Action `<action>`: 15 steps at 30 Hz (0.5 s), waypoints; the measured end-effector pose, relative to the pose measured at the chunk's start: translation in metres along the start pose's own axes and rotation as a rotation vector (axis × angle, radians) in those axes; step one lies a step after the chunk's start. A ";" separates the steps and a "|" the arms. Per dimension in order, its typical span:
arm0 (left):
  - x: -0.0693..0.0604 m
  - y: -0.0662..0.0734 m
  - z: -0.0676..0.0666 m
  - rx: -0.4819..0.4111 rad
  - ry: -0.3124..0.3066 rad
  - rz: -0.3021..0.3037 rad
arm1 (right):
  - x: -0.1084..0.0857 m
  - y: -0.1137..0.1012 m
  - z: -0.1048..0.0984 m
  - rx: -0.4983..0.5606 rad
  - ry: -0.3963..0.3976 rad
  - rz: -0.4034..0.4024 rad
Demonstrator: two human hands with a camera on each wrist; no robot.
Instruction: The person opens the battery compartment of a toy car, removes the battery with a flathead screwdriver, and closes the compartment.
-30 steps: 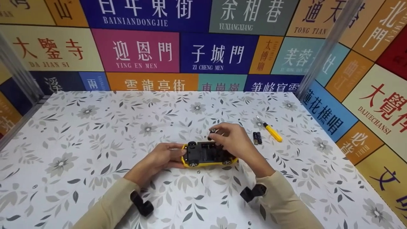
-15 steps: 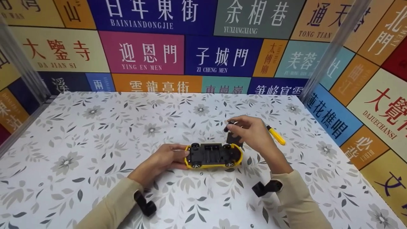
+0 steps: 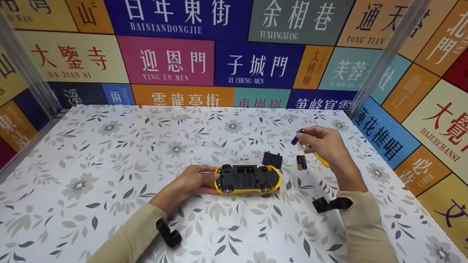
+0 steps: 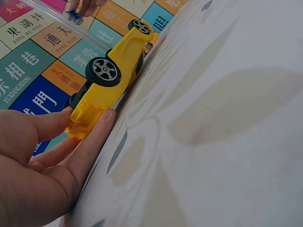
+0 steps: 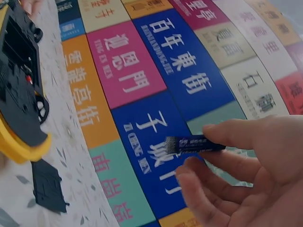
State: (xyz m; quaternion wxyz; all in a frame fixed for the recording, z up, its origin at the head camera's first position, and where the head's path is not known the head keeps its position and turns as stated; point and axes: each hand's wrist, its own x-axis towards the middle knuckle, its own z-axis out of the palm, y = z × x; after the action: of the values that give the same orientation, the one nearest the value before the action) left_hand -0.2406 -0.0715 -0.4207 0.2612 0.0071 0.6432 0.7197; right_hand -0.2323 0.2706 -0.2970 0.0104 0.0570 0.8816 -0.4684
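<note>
A yellow toy car [image 3: 248, 179] lies upside down on the table, its black underside up and its battery compartment uncovered. My left hand [image 3: 193, 179] holds one end of it between thumb and fingers; in the left wrist view the yellow body [image 4: 111, 78] rests close to the cloth. Well to the right, above the table, my right hand [image 3: 325, 144] pinches a small dark battery [image 3: 295, 138]. The right wrist view shows this battery [image 5: 194, 144] between thumb and fingertips. Below that hand, batteries [image 3: 301, 162] lie side by side on the cloth.
A black battery cover [image 3: 272, 160] lies just beyond the car's right end. The yellow handle of a screwdriver [image 3: 321, 160] shows behind the right hand, which hides its shaft. Printed wall panels [image 3: 164, 58] stand along the back and right of the flowered table [image 3: 146, 138].
My right hand has moved right and away from the car, carrying the battery. The battery cover and the batteries on the table have come into full view. My left hand stays on the car.
</note>
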 end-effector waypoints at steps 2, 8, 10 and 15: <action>0.000 0.000 0.000 -0.003 0.001 0.002 | 0.004 0.005 -0.006 0.005 -0.014 0.034; 0.000 0.000 0.001 0.005 0.013 -0.005 | 0.017 0.027 -0.017 0.013 -0.042 0.069; 0.001 0.000 0.001 0.006 0.018 -0.009 | 0.020 0.034 -0.019 0.016 -0.054 0.071; 0.000 0.000 0.001 0.008 0.017 -0.010 | 0.027 0.051 -0.023 0.040 -0.066 0.077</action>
State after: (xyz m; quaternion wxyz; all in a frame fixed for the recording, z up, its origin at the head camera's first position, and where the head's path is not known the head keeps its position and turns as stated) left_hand -0.2408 -0.0706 -0.4203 0.2591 -0.0011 0.6482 0.7160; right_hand -0.2530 0.3206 -0.3281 0.0565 0.0757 0.8685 -0.4867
